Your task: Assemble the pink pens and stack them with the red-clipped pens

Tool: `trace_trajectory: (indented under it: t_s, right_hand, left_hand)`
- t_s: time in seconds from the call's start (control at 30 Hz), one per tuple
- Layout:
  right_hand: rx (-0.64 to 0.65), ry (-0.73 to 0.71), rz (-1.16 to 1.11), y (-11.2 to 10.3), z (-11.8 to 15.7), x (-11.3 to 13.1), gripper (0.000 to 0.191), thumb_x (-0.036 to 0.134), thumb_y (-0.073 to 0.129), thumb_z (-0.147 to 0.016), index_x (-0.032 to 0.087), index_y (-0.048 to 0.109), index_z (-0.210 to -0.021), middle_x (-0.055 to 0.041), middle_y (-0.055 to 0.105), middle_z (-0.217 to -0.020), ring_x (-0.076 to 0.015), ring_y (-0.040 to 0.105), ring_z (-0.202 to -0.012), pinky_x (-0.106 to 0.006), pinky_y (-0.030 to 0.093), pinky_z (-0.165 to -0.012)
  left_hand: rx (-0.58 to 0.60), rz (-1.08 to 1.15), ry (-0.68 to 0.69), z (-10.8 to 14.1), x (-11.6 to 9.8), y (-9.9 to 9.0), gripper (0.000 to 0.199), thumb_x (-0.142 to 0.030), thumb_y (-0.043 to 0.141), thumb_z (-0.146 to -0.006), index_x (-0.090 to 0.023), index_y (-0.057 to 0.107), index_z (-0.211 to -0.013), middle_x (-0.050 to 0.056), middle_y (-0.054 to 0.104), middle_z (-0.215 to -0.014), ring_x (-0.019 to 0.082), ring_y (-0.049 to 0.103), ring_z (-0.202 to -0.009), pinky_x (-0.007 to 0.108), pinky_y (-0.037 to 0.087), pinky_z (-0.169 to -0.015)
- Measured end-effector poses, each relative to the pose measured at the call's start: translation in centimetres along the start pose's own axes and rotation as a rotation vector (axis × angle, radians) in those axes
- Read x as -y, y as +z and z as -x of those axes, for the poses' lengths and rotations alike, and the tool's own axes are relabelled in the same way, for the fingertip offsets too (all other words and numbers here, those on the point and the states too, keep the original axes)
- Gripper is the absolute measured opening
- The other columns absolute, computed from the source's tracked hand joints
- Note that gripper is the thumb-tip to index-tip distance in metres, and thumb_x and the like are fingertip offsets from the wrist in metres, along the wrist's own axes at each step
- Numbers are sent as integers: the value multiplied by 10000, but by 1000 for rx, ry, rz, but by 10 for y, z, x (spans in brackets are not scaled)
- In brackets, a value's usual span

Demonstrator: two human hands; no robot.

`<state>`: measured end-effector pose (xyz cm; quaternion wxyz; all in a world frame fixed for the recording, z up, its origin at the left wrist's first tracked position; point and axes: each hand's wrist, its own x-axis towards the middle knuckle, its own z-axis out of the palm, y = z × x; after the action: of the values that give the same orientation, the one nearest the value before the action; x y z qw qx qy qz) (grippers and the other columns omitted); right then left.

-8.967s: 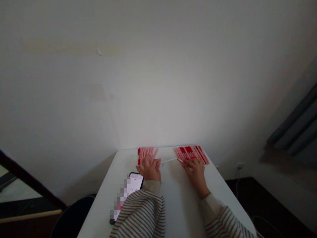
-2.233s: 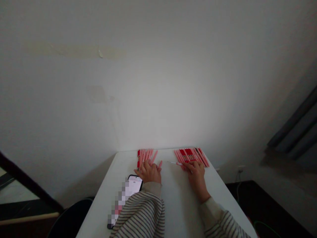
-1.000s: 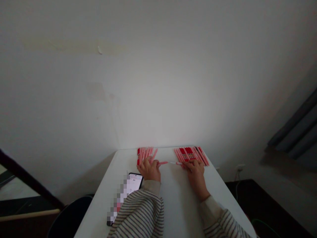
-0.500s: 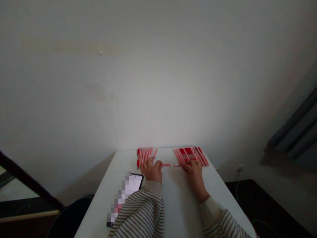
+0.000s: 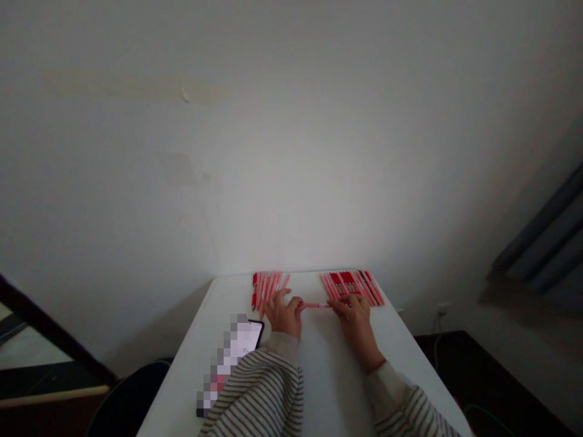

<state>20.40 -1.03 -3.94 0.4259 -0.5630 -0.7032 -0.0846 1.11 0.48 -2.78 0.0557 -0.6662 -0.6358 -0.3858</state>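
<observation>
Gripping one pink pen (image 5: 312,305) by its two ends, the left hand (image 5: 283,315) and right hand (image 5: 357,320) face each other, fingertips closed on it. The pen lies between them, along the 9-to-3 o'clock line. Judged sound practice: keep both ends in one line, apply force evenly along the axis, avoid bending. Pens on the left (image 5: 268,285) sit at 11 o'clock from the left hand; pens on the right (image 5: 332,285), at 11 from the right hand. The phone (image 5: 255,332) lies on the bench (image 5: 323,370) at 8 from the left hand, partly sleeve-covered and pixelated. Fingers hide the pen's ends; bench contact cannot be determined.
</observation>
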Motion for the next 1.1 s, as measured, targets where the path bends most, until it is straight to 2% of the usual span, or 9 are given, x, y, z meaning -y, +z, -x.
trace_trajectory:
  t_s: [0.23,0.47,0.63,0.97,1.1]
  right_hand:
    - [-20,-14,-18,1,0,-3,235,201,570,-848,335,715,-976,-50,592,-937,-219,434,-951,-377,392,-839]
    - [-61,-32,-78,1,-1,-4,196,247,554,-862,303,720,-950,-62,580,-929,-226,446,-943,-396,415,-818]
    - [-26,-20,-121,0,-1,-2,218,270,511,-887,294,707,-977,-67,578,-956,-233,448,-960,-413,419,-837]
    - [53,20,-231,-4,-2,3,243,307,461,-910,295,693,-980,-57,617,-930,-232,458,-948,-414,411,-853]
    - [83,83,-273,-4,-2,1,264,320,437,-915,268,680,-1002,-69,609,-872,-233,474,-933,-412,419,-842]
  left_hand:
    - [7,28,1,1,0,2,141,-344,580,-791,-296,706,-751,31,594,-1126,229,474,-1109,442,304,-949]
    - [-23,60,54,2,2,8,187,-338,543,-811,-260,697,-738,52,592,-1149,251,463,-1119,525,264,-992]
    - [-1,55,39,3,2,11,159,-321,566,-798,-250,683,-716,48,591,-1162,262,454,-1138,569,246,-997]
    - [-80,113,92,4,1,11,103,-266,575,-793,-232,648,-729,46,595,-1145,252,459,-1110,488,317,-941]
    - [-82,135,116,4,2,12,101,-280,569,-801,-234,644,-750,46,596,-1124,240,466,-1096,462,333,-936]
